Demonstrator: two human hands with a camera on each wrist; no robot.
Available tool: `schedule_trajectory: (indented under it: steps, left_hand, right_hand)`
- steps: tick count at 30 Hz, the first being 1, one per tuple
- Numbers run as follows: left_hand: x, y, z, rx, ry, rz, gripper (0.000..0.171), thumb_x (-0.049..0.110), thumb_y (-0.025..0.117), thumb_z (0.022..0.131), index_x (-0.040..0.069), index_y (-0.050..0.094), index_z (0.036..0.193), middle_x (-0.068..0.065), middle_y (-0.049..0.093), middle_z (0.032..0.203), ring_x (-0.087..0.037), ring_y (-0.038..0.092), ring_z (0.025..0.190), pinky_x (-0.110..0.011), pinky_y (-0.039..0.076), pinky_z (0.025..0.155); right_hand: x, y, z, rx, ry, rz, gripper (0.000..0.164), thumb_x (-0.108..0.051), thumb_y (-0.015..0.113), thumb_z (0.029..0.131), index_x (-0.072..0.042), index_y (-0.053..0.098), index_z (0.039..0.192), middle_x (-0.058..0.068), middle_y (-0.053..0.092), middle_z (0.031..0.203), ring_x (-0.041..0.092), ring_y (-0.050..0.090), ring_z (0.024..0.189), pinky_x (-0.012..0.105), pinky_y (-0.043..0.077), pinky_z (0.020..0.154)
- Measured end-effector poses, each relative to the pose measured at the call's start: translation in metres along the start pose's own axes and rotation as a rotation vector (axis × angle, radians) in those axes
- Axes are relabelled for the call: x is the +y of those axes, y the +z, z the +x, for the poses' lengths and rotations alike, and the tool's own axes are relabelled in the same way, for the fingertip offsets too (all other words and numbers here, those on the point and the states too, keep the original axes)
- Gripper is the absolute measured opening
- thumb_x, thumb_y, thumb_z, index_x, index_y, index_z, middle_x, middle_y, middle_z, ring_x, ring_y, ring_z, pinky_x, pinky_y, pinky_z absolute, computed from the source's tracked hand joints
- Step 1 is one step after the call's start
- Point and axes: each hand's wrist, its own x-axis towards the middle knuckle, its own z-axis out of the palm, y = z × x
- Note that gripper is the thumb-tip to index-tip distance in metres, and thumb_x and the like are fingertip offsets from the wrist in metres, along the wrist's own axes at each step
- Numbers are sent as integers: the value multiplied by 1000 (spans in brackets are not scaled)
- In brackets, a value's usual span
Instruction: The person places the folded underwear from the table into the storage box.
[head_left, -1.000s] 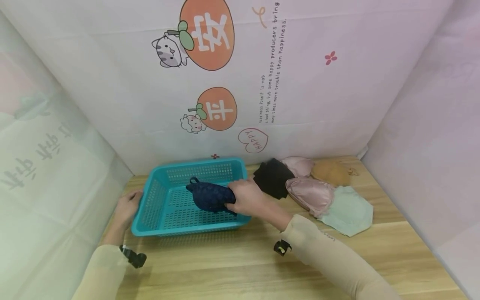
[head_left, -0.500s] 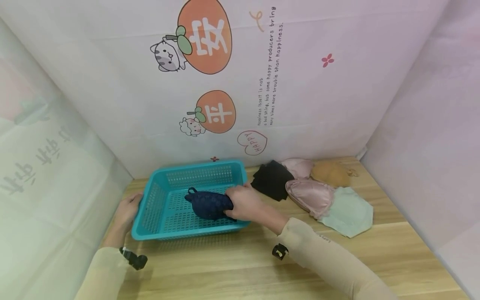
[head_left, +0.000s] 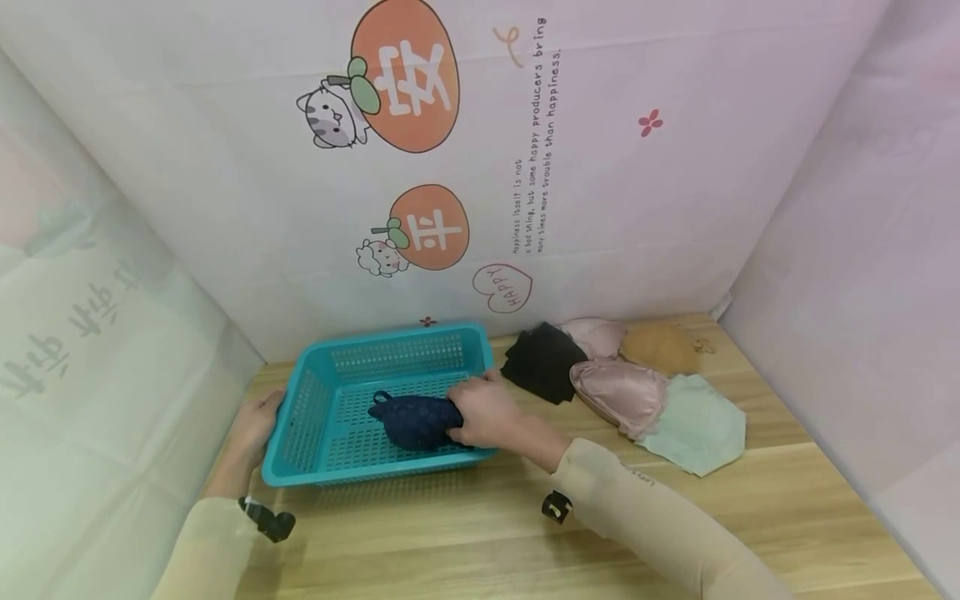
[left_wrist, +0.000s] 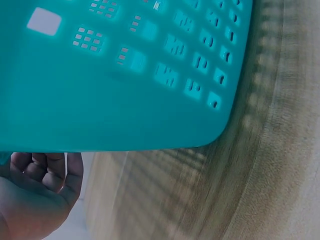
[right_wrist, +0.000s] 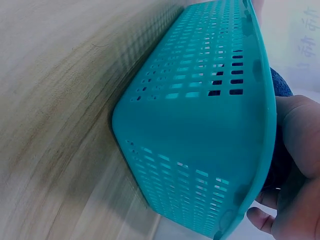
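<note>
A turquoise plastic basket [head_left: 378, 477] with lattice walls rests on the wooden table. At its left end my left hand [head_left: 255, 423] grips the rim, the curled fingers [left_wrist: 54, 170] showing just past the basket wall in the left wrist view. Over the basket's right end, my right hand [head_left: 487, 410] pinches a folded navy bra [head_left: 416, 422], thumb on the near side. A small strap loop sticks up at the bra's left tip. In the right wrist view, the rim hides most of the navy cloth behind the right hand [right_wrist: 300, 150].
Right of the basket lie black folded cloth [head_left: 542, 364], a pink satin bra [head_left: 621, 393], mint-green underwear [head_left: 697, 427], a tan folded garment [head_left: 662, 347] and another pink piece [head_left: 598, 337]. Printed white cloth walls [head_left: 600, 183] enclose the table's back and sides.
My right hand has brought the navy bra lower and nearer the basket's front right corner. My left hand stays on the left rim, and the head view has shifted slightly.
</note>
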Motion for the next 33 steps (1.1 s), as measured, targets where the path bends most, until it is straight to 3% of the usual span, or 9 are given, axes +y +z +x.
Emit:
schedule_trajectory:
  steps: [7, 12, 15, 18, 21, 26, 33]
  left_hand:
    - [-3, 3, 1, -9, 5, -30, 63, 46, 19, 108, 8, 25, 158, -23, 30, 161, -41, 39, 144, -53, 42, 113]
    - [-1, 3, 3, -6, 8, -21, 65, 47, 19, 108, 5, 30, 156, -25, 39, 155, -35, 52, 130, -39, 54, 96]
    - [1, 4, 4, -3, 11, -17, 66, 49, 20, 108, 4, 33, 154, -25, 45, 150, -23, 59, 114, -27, 54, 83]
    - [2, 5, 5, -8, 19, -21, 64, 47, 21, 108, 4, 34, 154, -25, 46, 148, -17, 60, 107, -22, 53, 78]
    - [2, 6, 6, -10, 22, -35, 63, 47, 21, 108, 6, 33, 155, -24, 44, 152, -24, 60, 116, -24, 55, 81]
    - [0, 8, 8, -9, 30, -57, 62, 48, 21, 108, 10, 29, 157, -22, 38, 158, -37, 48, 137, -34, 54, 96]
    - [-3, 7, 9, -25, 53, -57, 68, 55, 20, 106, 10, 24, 158, -25, 36, 158, -40, 47, 137, -44, 52, 103]
  right_hand:
    - [0, 7, 0, -17, -4, -30, 45, -51, 77, 83, -21, 70, 117, -6, 73, 114, 17, 64, 105, 41, 42, 92]
    - [0, 10, -1, -28, -6, -49, 50, -56, 76, 81, -23, 70, 118, -6, 73, 117, 18, 62, 107, 41, 42, 93]
    - [2, 10, -2, -38, -1, -55, 59, -63, 76, 78, -24, 68, 123, -5, 71, 121, 19, 59, 111, 44, 43, 96]
    - [5, 9, -5, -48, 5, -28, 66, -65, 75, 78, -24, 66, 128, -3, 69, 126, 21, 57, 115, 46, 43, 99]
    - [8, 8, -7, -47, 9, 36, 66, -61, 76, 79, -22, 65, 131, -1, 68, 128, 23, 55, 114, 47, 42, 99]
    - [15, 5, -13, 3, 26, 114, 58, -56, 76, 82, -21, 67, 128, 0, 69, 126, 24, 56, 113, 49, 42, 96]
    - [33, -3, -22, 78, 101, 210, 51, -50, 76, 85, -20, 69, 126, -1, 71, 122, 23, 61, 113, 50, 44, 96]
